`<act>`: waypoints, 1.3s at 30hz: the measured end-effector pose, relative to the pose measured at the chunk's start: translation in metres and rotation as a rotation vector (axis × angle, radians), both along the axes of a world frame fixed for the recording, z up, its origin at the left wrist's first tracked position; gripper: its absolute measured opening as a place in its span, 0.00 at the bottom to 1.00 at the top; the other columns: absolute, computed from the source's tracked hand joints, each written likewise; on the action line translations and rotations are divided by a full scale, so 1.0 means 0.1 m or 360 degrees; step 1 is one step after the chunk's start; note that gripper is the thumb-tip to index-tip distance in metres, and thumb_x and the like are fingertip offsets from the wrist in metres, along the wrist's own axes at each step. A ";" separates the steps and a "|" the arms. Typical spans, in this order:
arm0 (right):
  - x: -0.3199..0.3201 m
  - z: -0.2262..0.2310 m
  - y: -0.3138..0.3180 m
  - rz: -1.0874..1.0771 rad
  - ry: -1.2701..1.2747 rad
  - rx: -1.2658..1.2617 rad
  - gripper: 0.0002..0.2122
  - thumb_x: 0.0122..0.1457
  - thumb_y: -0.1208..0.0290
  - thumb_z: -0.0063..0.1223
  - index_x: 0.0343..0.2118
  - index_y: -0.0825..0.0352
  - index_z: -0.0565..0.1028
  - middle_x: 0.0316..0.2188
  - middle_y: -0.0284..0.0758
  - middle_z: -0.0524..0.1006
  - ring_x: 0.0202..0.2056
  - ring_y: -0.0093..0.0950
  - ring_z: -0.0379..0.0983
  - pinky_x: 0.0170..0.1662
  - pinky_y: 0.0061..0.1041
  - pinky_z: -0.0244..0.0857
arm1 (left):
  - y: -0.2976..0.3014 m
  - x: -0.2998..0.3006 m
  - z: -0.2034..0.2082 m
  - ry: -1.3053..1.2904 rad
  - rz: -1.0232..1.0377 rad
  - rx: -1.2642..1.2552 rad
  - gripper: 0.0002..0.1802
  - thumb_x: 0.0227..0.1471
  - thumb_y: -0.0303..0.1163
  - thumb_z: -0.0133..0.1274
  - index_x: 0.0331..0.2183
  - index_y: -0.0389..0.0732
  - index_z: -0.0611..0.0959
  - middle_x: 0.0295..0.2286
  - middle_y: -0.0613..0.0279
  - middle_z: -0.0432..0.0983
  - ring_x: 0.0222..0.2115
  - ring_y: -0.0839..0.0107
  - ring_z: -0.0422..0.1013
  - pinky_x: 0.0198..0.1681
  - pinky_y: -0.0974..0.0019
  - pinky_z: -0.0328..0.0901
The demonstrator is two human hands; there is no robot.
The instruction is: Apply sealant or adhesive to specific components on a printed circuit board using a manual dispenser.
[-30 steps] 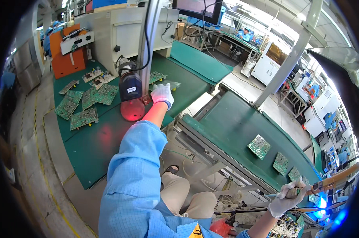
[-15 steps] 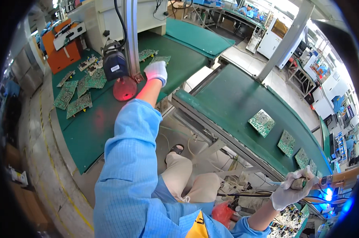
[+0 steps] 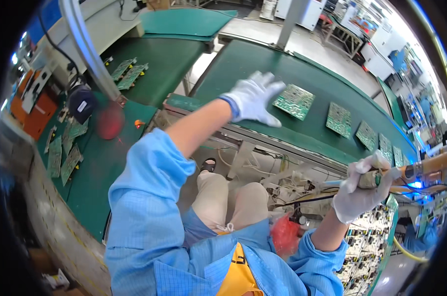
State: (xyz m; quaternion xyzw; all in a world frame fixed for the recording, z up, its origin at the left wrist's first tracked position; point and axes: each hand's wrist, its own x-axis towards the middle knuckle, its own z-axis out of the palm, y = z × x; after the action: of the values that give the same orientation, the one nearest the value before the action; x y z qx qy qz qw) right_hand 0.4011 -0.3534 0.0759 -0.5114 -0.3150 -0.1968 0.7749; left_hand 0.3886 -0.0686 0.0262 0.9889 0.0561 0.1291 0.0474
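Observation:
My left hand (image 3: 255,100), in a white glove, is over the green conveyor belt with its fingers spread and nothing in it. Just right of its fingertips lies a green circuit board (image 3: 294,101), solder side up. Farther right, a second circuit board (image 3: 339,119) and several more sit in a row along the belt (image 3: 238,61). At the right, my gloved right hand (image 3: 356,190) is closed round a short, stubby tan-and-green cylinder (image 3: 368,179). This cylinder is by the end of an orange-brown pipe (image 3: 430,169); whether they are joined I cannot tell.
On the left green table (image 3: 102,185) lie several circuit boards (image 3: 71,165), near a dark device (image 3: 82,104) and a reddish round patch (image 3: 110,122). A metal post (image 3: 88,47) rises there. Boards with components (image 3: 369,246) fill the lower right, near a red plastic bag (image 3: 284,234).
My left hand has left the boards by the post and moved right over the conveyor, fingers now spread. The view has turned rightward. My right hand keeps its hold on the cylinder.

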 end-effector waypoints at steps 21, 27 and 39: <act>-0.33 0.09 0.03 -0.0015 0.0290 0.0159 0.20 0.63 0.56 0.41 0.39 0.72 0.73 0.23 0.39 0.71 0.14 0.20 0.61 0.13 0.13 0.53 | -0.28 -1.95 0.01 -0.0713 -0.0115 -0.3131 0.23 0.53 0.37 0.56 0.47 0.37 0.72 0.43 0.61 0.74 0.42 0.71 0.73 0.45 0.66 0.70; -0.28 0.06 -0.07 0.0819 0.0383 0.0218 0.21 0.62 0.56 0.43 0.40 0.74 0.72 0.25 0.36 0.74 0.16 0.17 0.62 0.13 0.13 0.47 | -0.02 -3.33 -0.03 -0.1128 0.0364 -0.2957 0.26 0.51 0.26 0.54 0.52 0.35 0.69 0.46 0.55 0.73 0.45 0.66 0.72 0.50 0.62 0.68; -0.35 0.15 0.08 0.1014 0.0338 0.0288 0.22 0.63 0.55 0.43 0.39 0.77 0.71 0.27 0.34 0.70 0.23 0.21 0.67 0.16 0.14 0.51 | 0.50 -4.26 -0.35 -0.1598 0.0491 -0.3076 0.22 0.55 0.29 0.51 0.50 0.31 0.69 0.45 0.49 0.72 0.44 0.61 0.72 0.49 0.60 0.69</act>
State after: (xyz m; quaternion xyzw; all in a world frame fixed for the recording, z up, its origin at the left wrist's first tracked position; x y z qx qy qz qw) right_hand 0.3660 -0.3453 0.0910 -0.3341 -0.3577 0.0823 0.8681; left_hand -0.0375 -0.0188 -0.0089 0.3521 0.2308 0.4228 0.8025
